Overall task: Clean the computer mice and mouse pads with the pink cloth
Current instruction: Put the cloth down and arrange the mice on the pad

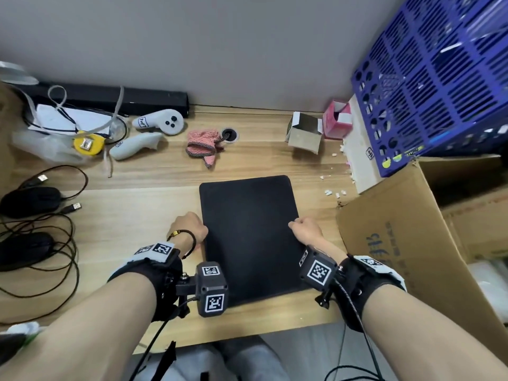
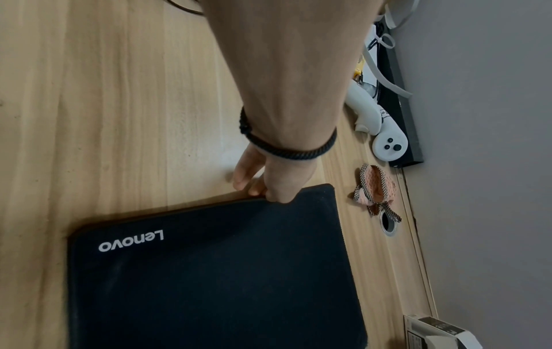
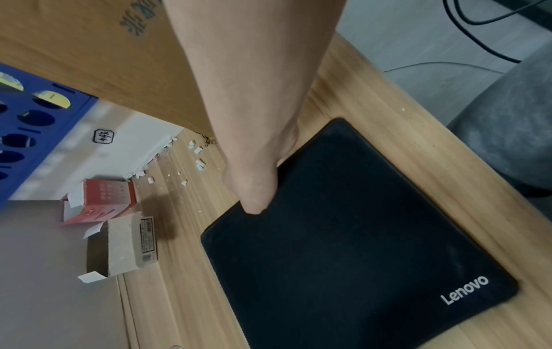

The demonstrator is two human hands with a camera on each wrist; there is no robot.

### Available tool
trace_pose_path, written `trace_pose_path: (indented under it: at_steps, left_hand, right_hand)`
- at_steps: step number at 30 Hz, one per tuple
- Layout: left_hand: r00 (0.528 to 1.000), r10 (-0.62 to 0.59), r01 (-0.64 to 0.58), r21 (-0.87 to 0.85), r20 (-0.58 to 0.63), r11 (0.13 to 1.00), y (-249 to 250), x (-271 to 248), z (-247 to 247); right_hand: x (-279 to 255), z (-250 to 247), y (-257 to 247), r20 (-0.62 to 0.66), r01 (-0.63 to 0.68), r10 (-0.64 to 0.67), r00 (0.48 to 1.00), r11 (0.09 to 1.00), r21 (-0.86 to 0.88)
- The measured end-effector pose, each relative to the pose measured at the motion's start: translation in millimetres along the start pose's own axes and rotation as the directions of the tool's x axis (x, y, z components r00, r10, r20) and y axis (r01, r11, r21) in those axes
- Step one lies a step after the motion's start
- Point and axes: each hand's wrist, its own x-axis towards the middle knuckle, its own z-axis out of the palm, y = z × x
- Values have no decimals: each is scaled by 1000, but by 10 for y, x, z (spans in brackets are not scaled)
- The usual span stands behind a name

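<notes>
A black Lenovo mouse pad [image 1: 248,232] [image 2: 215,271] [image 3: 343,236] lies in the middle of the wooden desk [image 1: 137,193]. My left hand [image 1: 189,225] [image 2: 269,184] pinches its left edge, thumb on top and fingers curled at the rim. My right hand [image 1: 305,228] [image 3: 254,196] pinches the right edge the same way. The pink cloth [image 1: 203,145] [image 2: 378,189] lies crumpled at the back of the desk, beside a round cable hole [image 1: 229,134], away from both hands. Two black wired mice [image 1: 30,200] [image 1: 26,250] sit at the far left among tangled cables.
Two white controllers [image 1: 160,121] [image 1: 134,145] and a yellow tape measure [image 1: 88,144] lie at the back left. Small open cartons [image 1: 305,136] [image 1: 336,119] stand at the back right. A blue crate [image 1: 439,78] and a big cardboard box [image 1: 412,243] crowd the right side, with white crumbs [image 1: 334,192] nearby.
</notes>
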Motion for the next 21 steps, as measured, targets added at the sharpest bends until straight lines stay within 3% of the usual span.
trace_pose_path:
  at_steps: [2,9,13,17,21]
  left_hand:
    - [1000,14,-14,33,-3,999,-32,22,7]
    - [996,71,-73,-34,-57,997,-133,76,72]
    - [992,2,-4,-12,-130,1000,-327,114,-52]
    - [967,-62,69,20,-247,997,-697,157,-252]
    - [978,-49,58,39,-201,998,-940,164,-402]
  right_hand:
    - [-42,25,-85,35,19,-20,999,1000,22]
    - [-23,124,-149,-65,3,-1,998,1000,24]
    - [-114,300,-182,-60,-31,33,998,999,40]
    - [45,719,-72,20,-75,72,997,981,179]
    - [-420,869,-381,27,-15,15,1000,1000,-7]
